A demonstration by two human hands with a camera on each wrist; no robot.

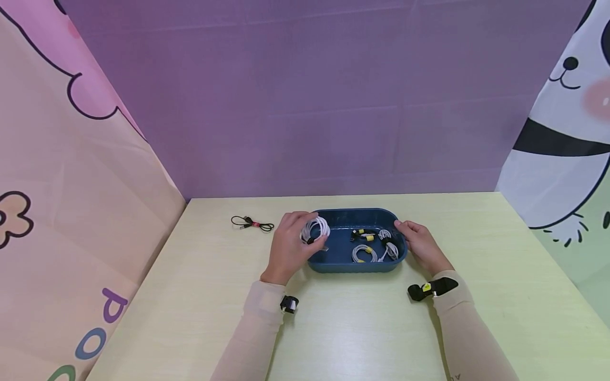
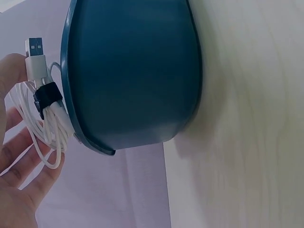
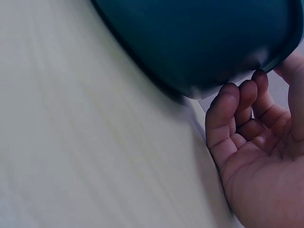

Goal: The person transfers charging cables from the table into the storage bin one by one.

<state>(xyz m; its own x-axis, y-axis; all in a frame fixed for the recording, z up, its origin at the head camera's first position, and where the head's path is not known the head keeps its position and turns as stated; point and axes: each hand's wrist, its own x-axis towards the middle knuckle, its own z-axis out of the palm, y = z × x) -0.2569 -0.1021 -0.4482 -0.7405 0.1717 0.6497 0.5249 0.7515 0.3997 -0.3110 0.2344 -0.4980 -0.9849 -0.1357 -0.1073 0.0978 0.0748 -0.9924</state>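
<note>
My left hand [image 1: 286, 251] pinches a coiled white USB cable [image 1: 323, 226] between thumb and fingers, above the left end of a blue tray [image 1: 355, 268]. In the left wrist view a black strap [image 2: 47, 95] wraps the coil, and its USB plug [image 2: 34, 46] points up beside the thumb. At the tray's other end, my right hand [image 1: 420, 244] grips the rim, thumb over the edge and fingertips [image 3: 229, 95] against the outer wall. Inside the tray lie a white coil with yellow ties [image 1: 357, 255], a black cable with yellow parts [image 1: 366, 234] and a white cable with a black strap [image 1: 392, 250].
A black cable [image 1: 256, 225] bound with a red tie lies on the pale table [image 1: 352, 328], left of the tray. Behind the table hangs a purple cloth [image 1: 305, 106], with printed cloths at both sides.
</note>
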